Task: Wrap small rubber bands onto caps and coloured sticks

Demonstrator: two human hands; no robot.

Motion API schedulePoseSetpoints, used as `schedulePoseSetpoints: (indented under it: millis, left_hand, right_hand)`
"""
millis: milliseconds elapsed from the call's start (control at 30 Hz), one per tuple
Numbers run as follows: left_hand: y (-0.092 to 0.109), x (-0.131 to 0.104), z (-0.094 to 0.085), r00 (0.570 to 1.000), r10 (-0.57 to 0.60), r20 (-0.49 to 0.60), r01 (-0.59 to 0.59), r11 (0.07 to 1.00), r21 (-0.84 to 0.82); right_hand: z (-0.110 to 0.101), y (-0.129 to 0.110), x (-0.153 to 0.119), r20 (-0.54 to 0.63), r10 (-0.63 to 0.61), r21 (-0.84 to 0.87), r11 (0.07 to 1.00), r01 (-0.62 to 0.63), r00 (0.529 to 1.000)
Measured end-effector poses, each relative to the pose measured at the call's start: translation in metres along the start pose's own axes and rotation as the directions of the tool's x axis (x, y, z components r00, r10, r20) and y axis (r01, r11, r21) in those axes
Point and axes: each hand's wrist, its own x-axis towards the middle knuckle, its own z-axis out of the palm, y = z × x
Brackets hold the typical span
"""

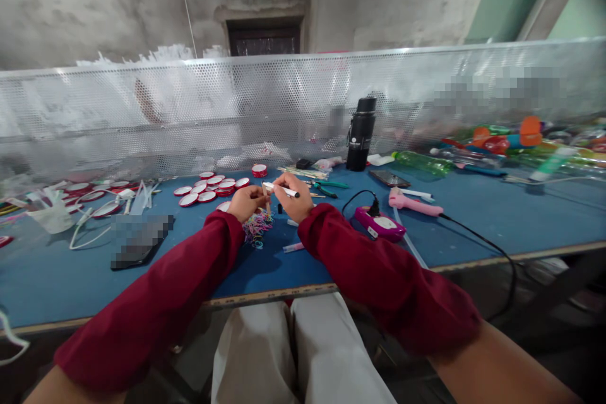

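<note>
My right hand (294,201) is closed around a white marker pen (284,189) with a black end. The pen's tip points left, at a narrow tan stick (267,197) that looks wooden. That stick stands roughly upright, pinched by my left hand (247,203). Under my left hand lies a heap of small coloured elastic bands (258,227). A small black cap (279,209) rests on the blue table between my hands. Several round red-rimmed pieces with white faces (208,188) lie beyond my left hand.
A black bottle (362,136) stands by the perforated metal screen (284,101). To the right are a purple power strip (379,223), a pink corded tool (416,203), and plastic bottles (421,164). A phone (142,243) and a white cup (53,218) are at left.
</note>
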Motion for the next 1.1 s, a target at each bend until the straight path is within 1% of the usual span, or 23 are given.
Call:
schedulePoseSetpoints:
  millis: [300, 600, 733, 933, 1100]
  left_hand:
    - [-0.006, 0.003, -0.001, 1.0, 0.009, 0.006, -0.009, 0.998, -0.06]
    - [-0.009, 0.006, -0.001, 1.0, 0.005, 0.008, -0.004, 0.998, -0.069]
    - [-0.006, 0.004, -0.001, 1.0, 0.001, 0.011, -0.001, 0.998, -0.064]
    - [0.004, -0.004, 0.003, 1.0, -0.011, -0.014, 0.01, 1.0, -0.023]
    - [0.007, -0.005, 0.003, 1.0, -0.019, -0.011, 0.019, 1.0, -0.016]
  right_hand:
    - [0.001, 0.005, 0.001, -0.005, 0.017, -0.004, 1.0, -0.017, 1.0]
    - [0.002, 0.008, 0.001, -0.015, 0.01, 0.01, 1.0, -0.01, 1.0]
    - [0.002, 0.006, 0.0, -0.007, 0.024, 0.018, 1.0, -0.024, 1.0]
    - [-0.001, -0.001, 0.0, 0.013, 0.007, 0.008, 1.0, -0.007, 1.0]
    - [0.001, 0.001, 0.0, 0.012, 0.016, 0.023, 1.0, -0.016, 1.0]
